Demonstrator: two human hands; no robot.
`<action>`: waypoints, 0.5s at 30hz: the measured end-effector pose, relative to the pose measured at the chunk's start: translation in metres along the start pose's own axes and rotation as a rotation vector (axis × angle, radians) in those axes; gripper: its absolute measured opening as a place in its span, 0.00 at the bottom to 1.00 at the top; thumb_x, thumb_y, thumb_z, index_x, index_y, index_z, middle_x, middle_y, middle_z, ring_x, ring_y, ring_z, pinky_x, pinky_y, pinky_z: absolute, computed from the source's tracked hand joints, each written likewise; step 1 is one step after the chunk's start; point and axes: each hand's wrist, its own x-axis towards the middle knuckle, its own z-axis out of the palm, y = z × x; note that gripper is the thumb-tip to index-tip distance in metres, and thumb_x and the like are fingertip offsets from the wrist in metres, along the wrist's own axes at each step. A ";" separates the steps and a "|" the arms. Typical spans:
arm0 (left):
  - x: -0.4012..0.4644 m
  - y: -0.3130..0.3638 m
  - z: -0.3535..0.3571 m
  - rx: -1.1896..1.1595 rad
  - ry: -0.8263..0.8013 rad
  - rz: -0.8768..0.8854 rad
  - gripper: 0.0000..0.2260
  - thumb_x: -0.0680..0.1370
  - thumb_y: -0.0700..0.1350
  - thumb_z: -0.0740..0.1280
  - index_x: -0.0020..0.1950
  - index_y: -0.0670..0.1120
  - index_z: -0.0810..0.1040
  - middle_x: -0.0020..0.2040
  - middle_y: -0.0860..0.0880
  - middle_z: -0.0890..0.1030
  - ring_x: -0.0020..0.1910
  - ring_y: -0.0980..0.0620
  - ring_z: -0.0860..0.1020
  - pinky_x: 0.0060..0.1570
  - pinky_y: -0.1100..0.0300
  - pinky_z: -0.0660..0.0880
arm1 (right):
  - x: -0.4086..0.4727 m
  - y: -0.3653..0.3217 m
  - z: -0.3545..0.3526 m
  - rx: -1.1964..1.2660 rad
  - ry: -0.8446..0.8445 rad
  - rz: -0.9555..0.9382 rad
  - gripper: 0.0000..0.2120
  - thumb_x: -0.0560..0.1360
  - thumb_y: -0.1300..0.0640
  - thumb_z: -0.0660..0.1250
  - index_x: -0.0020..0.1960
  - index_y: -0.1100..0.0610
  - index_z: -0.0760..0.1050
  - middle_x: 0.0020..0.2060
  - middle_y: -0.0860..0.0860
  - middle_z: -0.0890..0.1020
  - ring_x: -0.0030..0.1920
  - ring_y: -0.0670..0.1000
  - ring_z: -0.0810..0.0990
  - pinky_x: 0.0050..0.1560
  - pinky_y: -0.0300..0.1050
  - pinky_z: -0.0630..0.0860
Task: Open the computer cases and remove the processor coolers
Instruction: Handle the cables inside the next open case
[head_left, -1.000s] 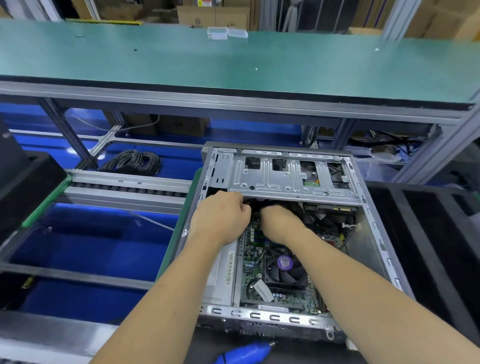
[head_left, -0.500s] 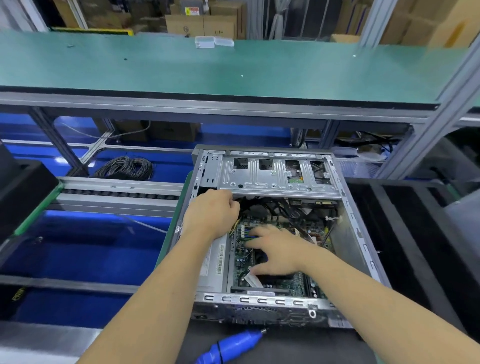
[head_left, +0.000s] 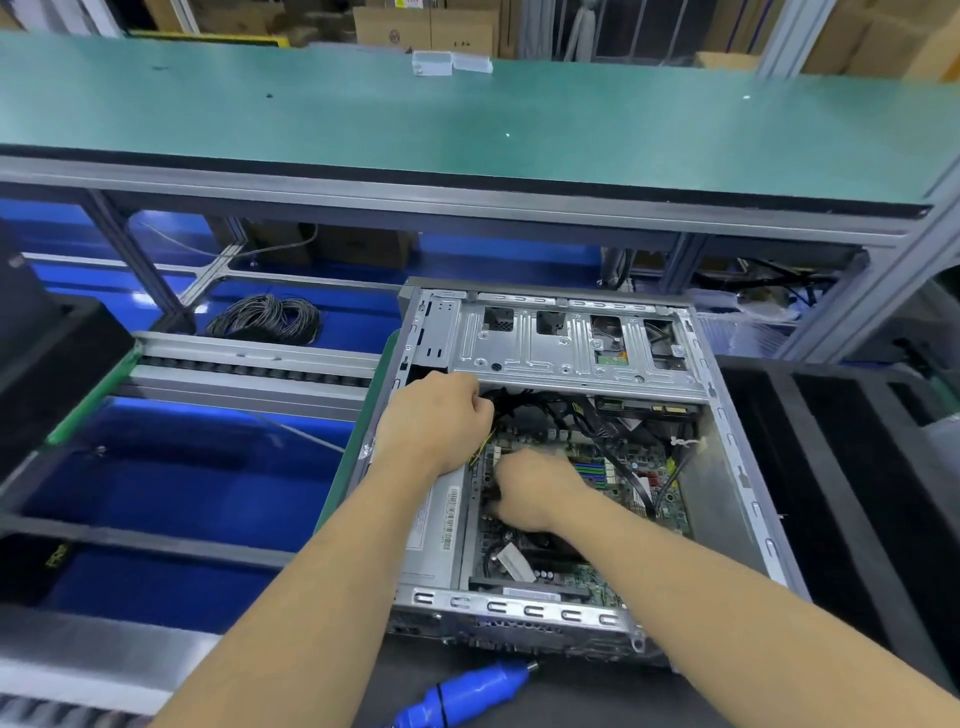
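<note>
While left hand (head_left: 435, 420) grips cables (head_left: 524, 402), right hand (head_left: 535, 491) unclear, blue screwdriver (head_left: 470, 693) nearby.

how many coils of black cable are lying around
1: a coil of black cable lies on the blue surface left of the open grey metal computer case. Others may be hidden.

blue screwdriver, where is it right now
In the head view the blue screwdriver lies at the bottom centre on the dark surface, just in front of the open computer case, between the person's two forearms, untouched.
</note>
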 end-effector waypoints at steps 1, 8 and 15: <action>0.000 0.000 0.000 -0.003 -0.001 0.000 0.11 0.76 0.49 0.58 0.35 0.47 0.71 0.32 0.50 0.75 0.31 0.49 0.74 0.31 0.56 0.73 | 0.003 -0.003 0.003 0.010 0.012 0.000 0.10 0.74 0.59 0.64 0.36 0.56 0.67 0.34 0.52 0.72 0.42 0.58 0.73 0.61 0.58 0.72; -0.001 0.001 -0.002 -0.006 0.013 0.003 0.12 0.77 0.49 0.58 0.35 0.46 0.71 0.32 0.49 0.74 0.31 0.47 0.74 0.31 0.55 0.74 | 0.011 0.011 0.014 0.224 0.093 0.000 0.13 0.74 0.64 0.61 0.32 0.60 0.64 0.34 0.62 0.76 0.38 0.62 0.76 0.36 0.49 0.72; -0.001 0.000 -0.001 0.002 0.029 0.010 0.12 0.77 0.50 0.58 0.35 0.47 0.70 0.32 0.50 0.74 0.30 0.50 0.72 0.28 0.59 0.65 | 0.009 0.016 0.018 0.522 0.373 -0.050 0.14 0.80 0.58 0.65 0.39 0.63 0.79 0.36 0.55 0.77 0.39 0.54 0.74 0.41 0.47 0.68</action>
